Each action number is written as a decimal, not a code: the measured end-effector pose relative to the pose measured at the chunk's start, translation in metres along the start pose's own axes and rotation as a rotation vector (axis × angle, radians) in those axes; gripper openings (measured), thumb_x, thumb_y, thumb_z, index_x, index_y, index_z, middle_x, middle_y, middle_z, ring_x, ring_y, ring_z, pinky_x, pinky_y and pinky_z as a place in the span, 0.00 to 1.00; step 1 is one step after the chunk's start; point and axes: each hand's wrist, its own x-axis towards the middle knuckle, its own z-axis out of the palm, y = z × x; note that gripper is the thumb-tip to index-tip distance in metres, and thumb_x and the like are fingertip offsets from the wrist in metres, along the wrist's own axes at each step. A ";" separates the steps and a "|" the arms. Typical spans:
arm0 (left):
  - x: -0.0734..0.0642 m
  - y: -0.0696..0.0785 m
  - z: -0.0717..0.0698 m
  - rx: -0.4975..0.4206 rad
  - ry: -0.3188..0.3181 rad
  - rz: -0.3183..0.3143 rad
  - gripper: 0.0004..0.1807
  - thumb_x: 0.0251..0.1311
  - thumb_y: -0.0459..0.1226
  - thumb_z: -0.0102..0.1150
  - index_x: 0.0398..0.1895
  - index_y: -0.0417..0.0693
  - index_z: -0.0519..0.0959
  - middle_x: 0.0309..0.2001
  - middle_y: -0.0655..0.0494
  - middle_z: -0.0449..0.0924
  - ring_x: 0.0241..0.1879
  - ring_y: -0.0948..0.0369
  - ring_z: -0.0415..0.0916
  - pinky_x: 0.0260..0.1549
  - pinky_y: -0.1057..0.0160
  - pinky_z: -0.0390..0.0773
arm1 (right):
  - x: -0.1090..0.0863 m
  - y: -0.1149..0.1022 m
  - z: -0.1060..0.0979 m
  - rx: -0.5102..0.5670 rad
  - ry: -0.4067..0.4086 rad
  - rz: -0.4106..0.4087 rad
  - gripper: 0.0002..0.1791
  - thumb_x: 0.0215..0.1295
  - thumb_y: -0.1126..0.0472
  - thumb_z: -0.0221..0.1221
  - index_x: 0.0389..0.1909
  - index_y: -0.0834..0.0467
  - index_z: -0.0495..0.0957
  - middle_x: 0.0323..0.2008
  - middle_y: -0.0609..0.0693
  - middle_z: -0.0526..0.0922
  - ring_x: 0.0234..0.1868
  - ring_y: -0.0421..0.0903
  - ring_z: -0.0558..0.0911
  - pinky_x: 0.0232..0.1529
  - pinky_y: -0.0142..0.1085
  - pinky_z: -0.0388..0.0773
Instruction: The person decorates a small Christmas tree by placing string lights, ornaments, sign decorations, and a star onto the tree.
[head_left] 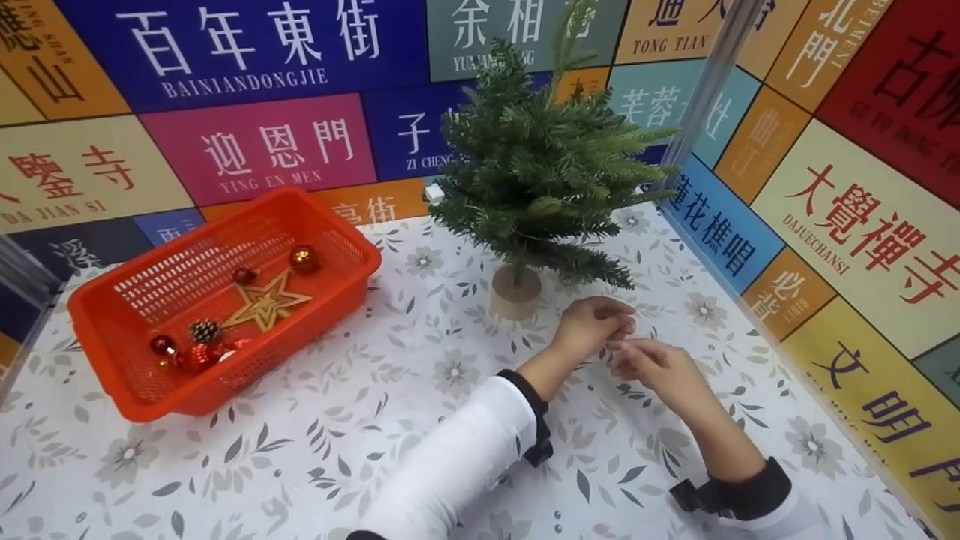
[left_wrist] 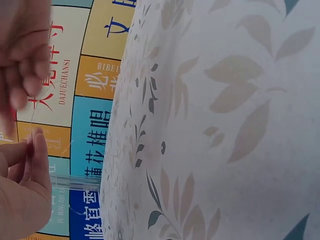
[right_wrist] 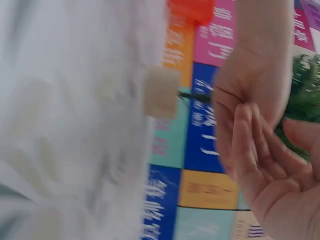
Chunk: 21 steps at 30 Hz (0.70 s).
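In the head view, both hands come close together over the table, right of the small green Christmas tree (head_left: 540,165) on its round wooden base (head_left: 516,294). My left hand (head_left: 589,326) pinches a thin, clear thread (left_wrist: 33,120), visible in the left wrist view. This thread runs up toward the bent fingers of my right hand (head_left: 664,367). Whether the right fingers grip it is not plain. From the right wrist view, the right hand (right_wrist: 280,185) shows its palm, with the thumb apart from several fingertips, overlapping the left hand (right_wrist: 255,90).
At the left stands an orange-red plastic basket (head_left: 101,360). Inside lie a gold star (head_left: 266,302), a gold ball (head_left: 304,259), a pine cone (head_left: 203,329) and several red ornaments. Panels printed with characters enclose the flowered tablecloth (head_left: 315,457) at the back and right.
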 end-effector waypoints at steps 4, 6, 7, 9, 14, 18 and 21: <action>0.001 -0.002 -0.002 0.114 0.026 0.021 0.07 0.61 0.34 0.62 0.39 0.42 0.85 0.36 0.51 0.87 0.34 0.65 0.84 0.34 0.75 0.79 | 0.006 0.010 0.004 0.420 0.009 0.108 0.26 0.77 0.58 0.43 0.62 0.78 0.64 0.42 0.52 0.86 0.42 0.40 0.85 0.47 0.31 0.82; 0.001 -0.002 -0.001 0.148 0.032 0.033 0.07 0.60 0.35 0.63 0.39 0.44 0.85 0.37 0.52 0.87 0.35 0.66 0.83 0.35 0.76 0.78 | 0.008 0.012 0.003 0.602 0.038 0.153 0.24 0.77 0.57 0.43 0.59 0.73 0.69 0.41 0.49 0.86 0.43 0.42 0.85 0.49 0.32 0.81; 0.001 -0.002 -0.001 0.155 0.032 0.039 0.07 0.60 0.34 0.62 0.39 0.43 0.85 0.38 0.52 0.87 0.36 0.66 0.83 0.35 0.76 0.78 | 0.009 0.013 0.002 0.686 0.044 0.167 0.22 0.77 0.56 0.43 0.56 0.70 0.73 0.40 0.49 0.86 0.44 0.43 0.85 0.49 0.32 0.81; 0.001 -0.001 -0.001 0.168 0.037 0.048 0.07 0.60 0.34 0.62 0.40 0.44 0.85 0.39 0.53 0.87 0.38 0.66 0.83 0.36 0.76 0.77 | 0.012 0.015 -0.001 0.830 0.071 0.200 0.19 0.77 0.56 0.44 0.47 0.63 0.79 0.39 0.50 0.86 0.44 0.44 0.85 0.50 0.32 0.81; 0.001 -0.003 -0.002 0.208 0.060 0.080 0.07 0.60 0.35 0.63 0.39 0.44 0.85 0.40 0.54 0.87 0.42 0.65 0.83 0.40 0.77 0.76 | 0.021 0.017 -0.010 1.179 0.187 0.225 0.18 0.75 0.62 0.45 0.34 0.62 0.83 0.34 0.54 0.84 0.42 0.46 0.85 0.52 0.32 0.80; 0.001 -0.004 -0.003 0.171 0.055 0.065 0.08 0.60 0.35 0.63 0.40 0.43 0.85 0.40 0.53 0.87 0.43 0.65 0.83 0.40 0.77 0.76 | 0.026 0.011 -0.017 1.302 0.331 0.219 0.14 0.73 0.64 0.48 0.36 0.64 0.82 0.33 0.56 0.84 0.40 0.47 0.85 0.49 0.31 0.81; 0.002 -0.004 -0.002 0.117 0.055 0.024 0.09 0.60 0.33 0.61 0.42 0.42 0.84 0.38 0.50 0.87 0.41 0.64 0.83 0.37 0.77 0.76 | 0.029 0.005 -0.019 1.295 0.447 0.204 0.11 0.71 0.63 0.50 0.43 0.64 0.79 0.33 0.56 0.83 0.39 0.47 0.85 0.47 0.32 0.82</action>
